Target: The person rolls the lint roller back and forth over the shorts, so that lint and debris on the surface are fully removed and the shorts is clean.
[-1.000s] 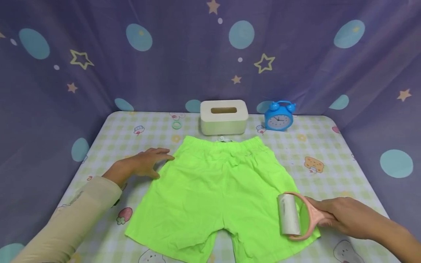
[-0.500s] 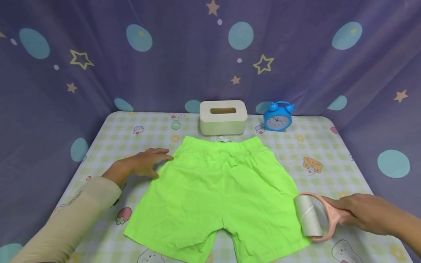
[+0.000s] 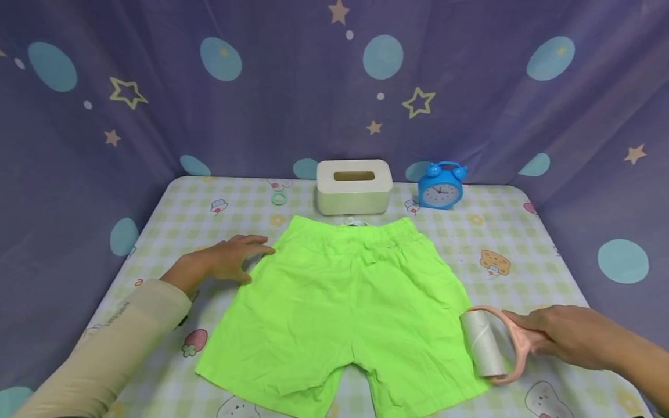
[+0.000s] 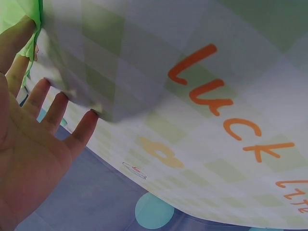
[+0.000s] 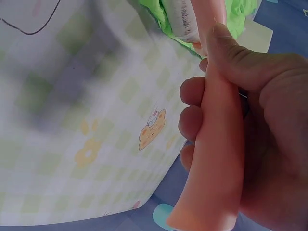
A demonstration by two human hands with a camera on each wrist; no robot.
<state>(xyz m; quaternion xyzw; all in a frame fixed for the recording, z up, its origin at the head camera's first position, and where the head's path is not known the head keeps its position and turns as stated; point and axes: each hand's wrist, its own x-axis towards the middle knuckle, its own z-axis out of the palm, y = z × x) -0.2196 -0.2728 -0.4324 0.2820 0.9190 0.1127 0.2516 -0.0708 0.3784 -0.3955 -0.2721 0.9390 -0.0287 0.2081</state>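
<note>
Bright green shorts (image 3: 334,302) lie spread on the checked tablecloth, waistband toward the back. My right hand (image 3: 575,337) grips the pink handle of a lint roller (image 3: 483,343), whose white roll lies along the right edge of the shorts' right leg. In the right wrist view, fingers and thumb of that hand (image 5: 274,110) curl round the handle (image 5: 211,139). On the left side, my left hand (image 3: 225,260) rests with fingers spread, its fingertips touching the shorts' upper left edge. The left wrist view shows the same hand (image 4: 38,134), fingers extended, thumb and index on the green fabric (image 4: 21,14).
A white and pale green tissue box (image 3: 354,194) stands behind the waistband. To its right is a blue alarm clock (image 3: 441,188). A small green ring (image 3: 279,198) lies to the box's left. A purple patterned curtain (image 3: 292,104) surrounds the table's back and sides.
The lint roller in my right hand has moved right, off the inside of the shorts' leg to its outer edge, then slightly back left. My left hand stays in place.
</note>
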